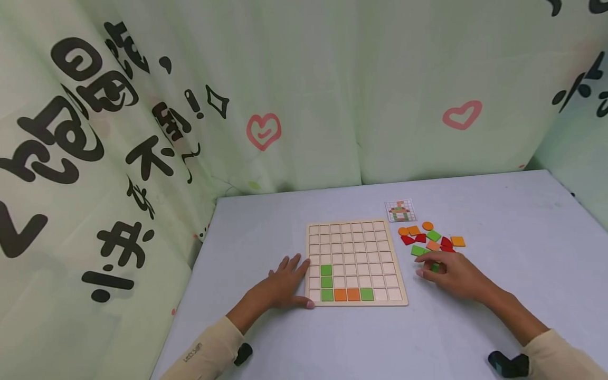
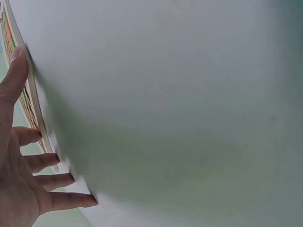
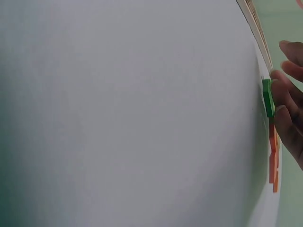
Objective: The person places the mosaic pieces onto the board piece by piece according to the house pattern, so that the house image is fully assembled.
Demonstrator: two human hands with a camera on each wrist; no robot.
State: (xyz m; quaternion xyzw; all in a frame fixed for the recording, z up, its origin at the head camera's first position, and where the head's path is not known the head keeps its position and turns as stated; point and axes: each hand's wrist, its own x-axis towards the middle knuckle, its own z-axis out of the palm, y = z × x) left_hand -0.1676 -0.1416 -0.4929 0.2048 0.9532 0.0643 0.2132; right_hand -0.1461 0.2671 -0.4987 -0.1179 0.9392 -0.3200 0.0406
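Observation:
My left hand (image 1: 284, 287) lies with fingers spread at the left edge of a wooden grid board (image 1: 404, 301), thumb on its lower left corner. In the left wrist view the thumb (image 2: 16, 71) overlaps the board's rim. The board carries a column of green square tiles (image 1: 326, 282) and two orange squares (image 1: 347, 295) with another green square (image 1: 366, 294) in the bottom row. My right hand (image 1: 451, 272) hovers over the loose pieces, thumb and index finger apart. Between them shows a green tile (image 1: 435, 267). In the right wrist view a green piece (image 3: 268, 97) sits right at the fingertips.
A small picture card (image 1: 400, 210) with a coloured grid pattern lies behind the pieces. Loose orange discs (image 1: 427, 226), red quarter-round pieces (image 1: 446, 243) and orange squares (image 1: 458, 241) are scattered right of the board. A pale curtain (image 1: 313, 105) stands along the table's back edge.

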